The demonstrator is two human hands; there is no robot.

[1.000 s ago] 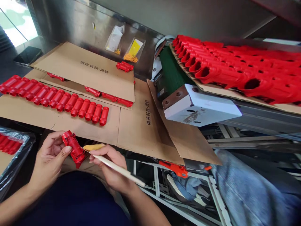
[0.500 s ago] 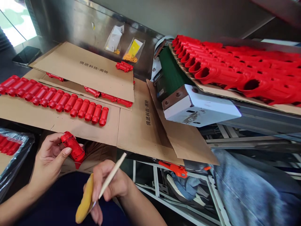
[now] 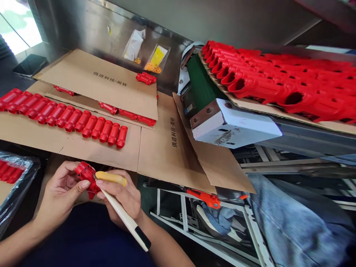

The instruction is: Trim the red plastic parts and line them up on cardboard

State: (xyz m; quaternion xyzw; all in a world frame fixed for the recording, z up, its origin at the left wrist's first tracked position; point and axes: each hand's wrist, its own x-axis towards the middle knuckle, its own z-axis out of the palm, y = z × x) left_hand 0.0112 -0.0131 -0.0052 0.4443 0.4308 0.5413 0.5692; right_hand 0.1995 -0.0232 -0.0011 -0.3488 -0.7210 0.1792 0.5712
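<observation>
My left hand (image 3: 62, 189) grips a red plastic housing (image 3: 85, 172), its thumb across the near side. Thin and metallic, the tip of a pale pen-like knife (image 3: 121, 213) meets the side of this housing. My right hand (image 3: 122, 196) is closed round the knife, whose handle slants down to the right and has a black band near its end. One right-hand finger wears a yellow finger cot (image 3: 111, 178). Beyond both hands, a row of red tubular housings (image 3: 73, 120) lies on flat cardboard (image 3: 125, 157).
More red parts rest on a cardboard sheet (image 3: 280, 109) above a green conveyor belt (image 3: 203, 85). A tray lined with clear film (image 3: 27, 174) stands at left. Small plastic bags (image 3: 157, 59), a phone (image 3: 30, 65) and orange-handled scissors (image 3: 204, 198) lie around; a denim-clad leg (image 3: 294, 218) is at right.
My right hand has moved up and left, turning the knife so its tip reaches the red housing. My left hand has tilted the housing slightly and still holds it.
</observation>
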